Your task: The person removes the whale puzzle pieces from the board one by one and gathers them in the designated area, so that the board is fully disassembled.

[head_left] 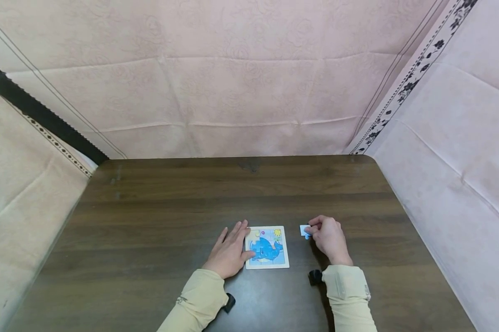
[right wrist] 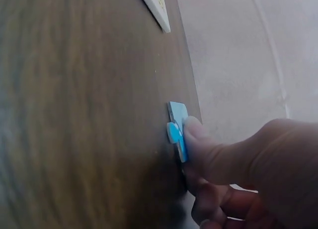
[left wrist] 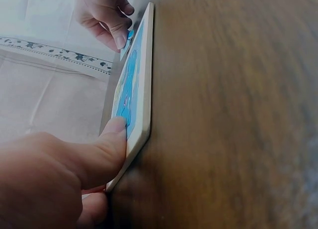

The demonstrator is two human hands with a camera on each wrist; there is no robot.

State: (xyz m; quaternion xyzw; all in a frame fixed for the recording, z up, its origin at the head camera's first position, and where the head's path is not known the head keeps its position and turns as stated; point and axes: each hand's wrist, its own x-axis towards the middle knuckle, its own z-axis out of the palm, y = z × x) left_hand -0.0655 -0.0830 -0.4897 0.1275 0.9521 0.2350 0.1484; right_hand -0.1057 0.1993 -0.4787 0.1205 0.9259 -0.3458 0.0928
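A square jigsaw puzzle [head_left: 267,247] in a pale frame, with a blue whale and a yellow sun, lies flat on the table. My left hand [head_left: 229,252] rests at its left side with fingers extended. The left thumb [left wrist: 115,132] presses on the puzzle's face near its edge, while a fingertip touches the top left corner in the head view. To the right of the puzzle, my right hand [head_left: 329,237] pinches a loose blue puzzle piece [right wrist: 176,132] between thumb and fingers, close over the tabletop. Part of the piece is hidden behind the thumb.
The brown wooden table [head_left: 170,207] has pale patterned cloth [head_left: 232,92] hanging behind it and at both sides. Dark wrist devices sit at the cuffs of both light yellow sleeves [head_left: 349,295].
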